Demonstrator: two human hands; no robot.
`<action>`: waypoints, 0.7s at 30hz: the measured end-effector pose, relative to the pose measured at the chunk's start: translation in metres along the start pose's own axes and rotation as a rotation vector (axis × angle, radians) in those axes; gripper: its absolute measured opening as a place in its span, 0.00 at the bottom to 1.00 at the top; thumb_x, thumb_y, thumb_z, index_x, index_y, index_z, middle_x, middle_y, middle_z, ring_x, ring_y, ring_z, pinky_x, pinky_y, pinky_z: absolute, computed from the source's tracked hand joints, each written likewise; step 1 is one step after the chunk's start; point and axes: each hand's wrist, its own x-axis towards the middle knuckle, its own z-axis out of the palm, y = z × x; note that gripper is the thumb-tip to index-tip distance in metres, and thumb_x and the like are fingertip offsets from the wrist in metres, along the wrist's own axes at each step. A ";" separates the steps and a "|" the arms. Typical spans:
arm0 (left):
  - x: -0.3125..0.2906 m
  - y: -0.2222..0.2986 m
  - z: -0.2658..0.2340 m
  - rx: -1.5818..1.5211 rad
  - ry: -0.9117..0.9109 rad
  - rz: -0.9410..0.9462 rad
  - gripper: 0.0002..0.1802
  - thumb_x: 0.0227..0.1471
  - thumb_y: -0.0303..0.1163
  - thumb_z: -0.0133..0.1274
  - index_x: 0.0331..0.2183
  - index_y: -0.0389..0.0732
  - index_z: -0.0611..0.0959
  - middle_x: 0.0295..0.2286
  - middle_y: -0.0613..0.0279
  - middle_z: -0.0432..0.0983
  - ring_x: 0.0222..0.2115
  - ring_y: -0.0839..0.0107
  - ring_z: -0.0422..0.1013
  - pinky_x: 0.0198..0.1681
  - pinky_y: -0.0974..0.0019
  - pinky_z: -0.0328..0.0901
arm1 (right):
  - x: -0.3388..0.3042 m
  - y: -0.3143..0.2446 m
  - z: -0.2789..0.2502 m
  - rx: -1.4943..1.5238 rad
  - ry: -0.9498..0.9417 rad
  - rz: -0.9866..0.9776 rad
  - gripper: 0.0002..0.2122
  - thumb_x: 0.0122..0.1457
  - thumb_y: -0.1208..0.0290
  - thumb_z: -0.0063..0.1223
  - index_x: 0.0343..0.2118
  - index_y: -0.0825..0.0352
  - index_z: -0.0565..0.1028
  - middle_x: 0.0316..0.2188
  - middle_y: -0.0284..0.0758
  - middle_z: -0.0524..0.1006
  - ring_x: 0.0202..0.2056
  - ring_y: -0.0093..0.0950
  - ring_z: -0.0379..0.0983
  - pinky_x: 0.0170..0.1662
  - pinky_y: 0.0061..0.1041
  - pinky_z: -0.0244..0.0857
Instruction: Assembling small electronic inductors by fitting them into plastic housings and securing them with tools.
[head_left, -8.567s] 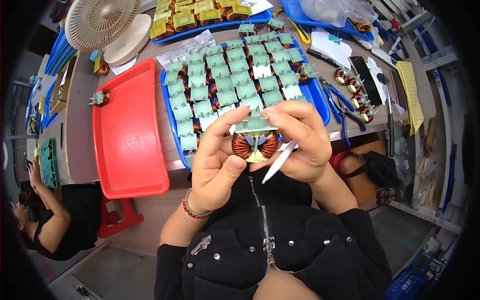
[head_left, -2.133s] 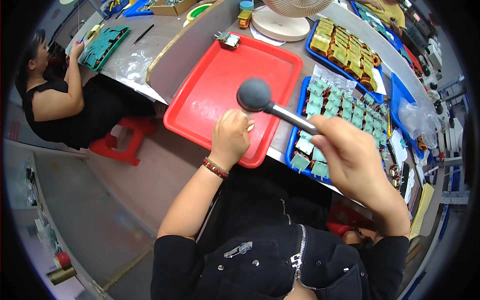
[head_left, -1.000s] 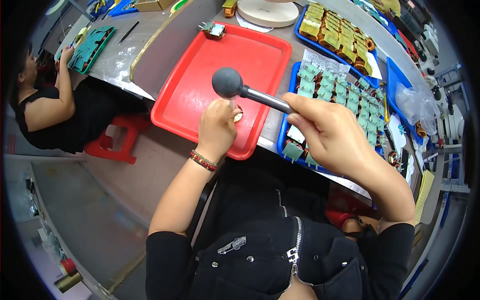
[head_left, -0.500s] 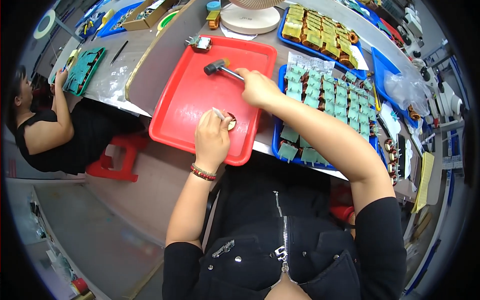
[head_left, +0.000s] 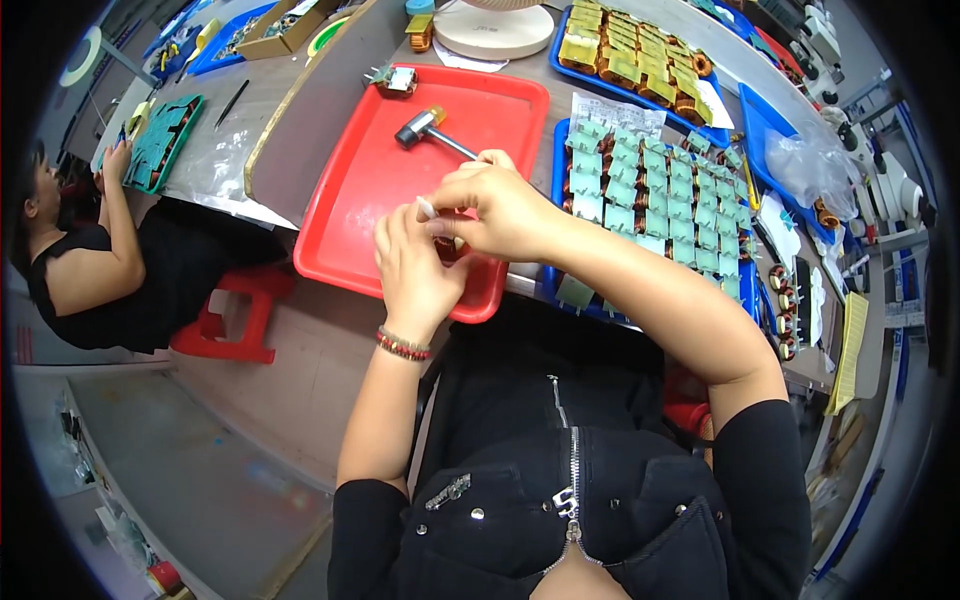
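Observation:
My left hand [head_left: 408, 268], with a beaded bracelet at its wrist, curls around a small wound coil [head_left: 444, 243] over the near part of the red tray [head_left: 345, 200]. The fingers hide most of the coil. My right hand [head_left: 505, 212] reaches across from the right. Its thumb and forefinger pinch a short white stick [head_left: 427, 208] just above the coil. Beyond it in the tray is a small hammer [head_left: 420, 127] with a dark and a yellow face. Its handle runs to the far fingers of my right hand; whether they still touch it I cannot tell.
A coil on a board [head_left: 392, 82] sits in the tray's far left corner. On the right, a blue tray [head_left: 557, 200] holds several green-topped coils; yellow-wrapped ones fill another blue tray [head_left: 570, 72]. A partition [head_left: 310, 120] separates off a seated co-worker [head_left: 85, 240] on the left.
My right hand has come nearer, from the hammer handle to the white stick beside my left hand. The hammer head has turned and shifted slightly left. My left hand stays over the coil.

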 end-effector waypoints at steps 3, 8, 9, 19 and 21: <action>0.002 -0.007 0.005 -0.006 -0.107 -0.132 0.28 0.26 0.28 0.64 0.36 0.39 0.72 0.32 0.57 0.70 0.40 0.55 0.64 0.42 0.55 0.59 | -0.003 -0.006 -0.003 0.077 0.056 0.023 0.03 0.48 0.71 0.56 0.26 0.62 0.75 0.23 0.28 0.75 0.29 0.24 0.69 0.44 0.27 0.51; 0.004 -0.006 -0.008 -0.214 -0.148 -0.150 0.32 0.30 0.25 0.61 0.43 0.39 0.69 0.28 0.54 0.71 0.31 0.54 0.69 0.34 0.57 0.64 | -0.016 -0.030 -0.044 0.432 0.401 0.039 0.05 0.56 0.74 0.47 0.29 0.70 0.70 0.26 0.33 0.72 0.28 0.22 0.69 0.38 0.22 0.63; 0.005 0.000 -0.018 -0.213 -0.118 -0.149 0.35 0.31 0.24 0.61 0.46 0.40 0.67 0.27 0.53 0.71 0.30 0.54 0.70 0.33 0.57 0.64 | -0.029 -0.036 -0.055 0.581 0.386 0.139 0.05 0.58 0.73 0.44 0.31 0.70 0.69 0.26 0.33 0.70 0.27 0.22 0.69 0.37 0.21 0.63; 0.045 0.102 -0.085 -0.573 -0.348 0.594 0.51 0.30 0.15 0.58 0.55 0.33 0.49 0.34 0.56 0.71 0.41 0.59 0.69 0.47 0.57 0.63 | -0.130 -0.052 -0.073 0.401 0.396 0.112 0.29 0.38 0.78 0.65 0.47 0.69 0.68 0.44 0.36 0.63 0.19 0.12 0.53 0.25 0.12 0.51; 0.048 0.123 -0.080 -0.580 -0.343 0.745 0.54 0.30 0.15 0.58 0.56 0.33 0.46 0.35 0.56 0.70 0.43 0.58 0.67 0.47 0.58 0.62 | -0.136 -0.051 -0.076 0.390 0.450 0.023 0.28 0.37 0.78 0.66 0.46 0.69 0.70 0.46 0.37 0.64 0.18 0.11 0.52 0.24 0.12 0.51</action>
